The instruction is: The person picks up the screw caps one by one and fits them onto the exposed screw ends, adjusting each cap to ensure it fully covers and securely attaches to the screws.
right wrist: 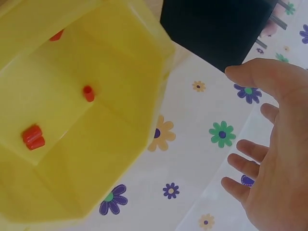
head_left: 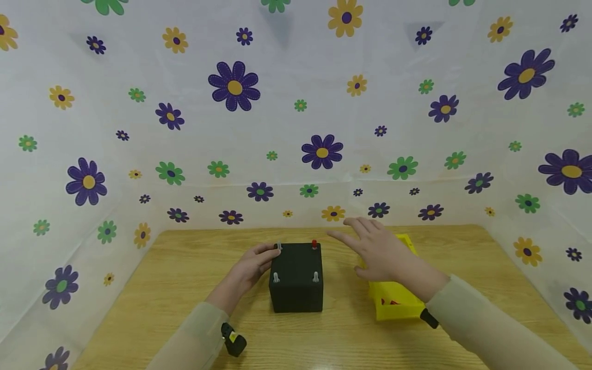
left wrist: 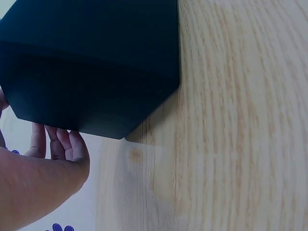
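Observation:
A black box [head_left: 296, 277] stands on the wooden table, with upright metal posts at its top corners. A red cap [head_left: 314, 243] sits on the far right post; the other posts are bare. My left hand [head_left: 254, 264] holds the box at its far left corner, the thumb at the top edge near a post [head_left: 279, 246]. In the left wrist view, that hand's fingers [left wrist: 79, 149] bend beside the box. My right hand [head_left: 381, 252] is raised over the yellow bin [head_left: 399, 312], fingers spread, holding nothing. Several small red caps [right wrist: 88, 93] lie inside the bin.
The wooden table [head_left: 199, 288] meets a white flower-printed sheet [head_left: 277, 128] at the back and both sides. The yellow bin stands a short way right of the box. A black wrist device [head_left: 235, 343] is by the left sleeve, another [head_left: 429, 318] by the right.

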`<action>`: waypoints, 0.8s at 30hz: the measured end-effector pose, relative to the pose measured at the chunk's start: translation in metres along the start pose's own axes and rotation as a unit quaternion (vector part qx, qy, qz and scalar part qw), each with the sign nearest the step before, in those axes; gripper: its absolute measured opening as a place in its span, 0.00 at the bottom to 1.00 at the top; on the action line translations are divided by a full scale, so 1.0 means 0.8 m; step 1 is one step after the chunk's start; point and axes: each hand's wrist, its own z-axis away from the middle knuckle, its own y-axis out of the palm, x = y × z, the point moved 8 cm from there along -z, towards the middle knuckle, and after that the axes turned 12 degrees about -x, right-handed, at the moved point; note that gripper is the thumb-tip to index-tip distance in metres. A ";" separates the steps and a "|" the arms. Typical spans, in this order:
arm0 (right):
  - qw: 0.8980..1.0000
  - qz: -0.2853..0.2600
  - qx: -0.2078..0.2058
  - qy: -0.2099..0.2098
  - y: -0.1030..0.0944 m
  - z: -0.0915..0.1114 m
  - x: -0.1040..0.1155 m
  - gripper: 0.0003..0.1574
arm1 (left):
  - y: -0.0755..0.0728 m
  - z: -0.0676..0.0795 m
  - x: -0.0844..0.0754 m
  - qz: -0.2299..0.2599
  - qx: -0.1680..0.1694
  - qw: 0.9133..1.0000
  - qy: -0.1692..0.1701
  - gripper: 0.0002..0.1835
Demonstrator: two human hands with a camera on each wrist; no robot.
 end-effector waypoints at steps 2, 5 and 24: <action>1.000 -0.002 -0.006 0.001 -0.001 0.004 -0.003 0.60 | 0.000 0.000 0.001 0.001 -0.002 1.000 -0.001 0.31; 1.000 -0.006 -0.012 0.002 -0.003 0.011 -0.007 0.59 | 0.000 -0.001 0.001 0.001 -0.002 1.000 -0.002 0.31; 0.999 -0.010 0.000 0.039 -0.014 0.040 -0.033 0.58 | 0.002 0.002 0.000 0.006 0.017 1.000 -0.006 0.34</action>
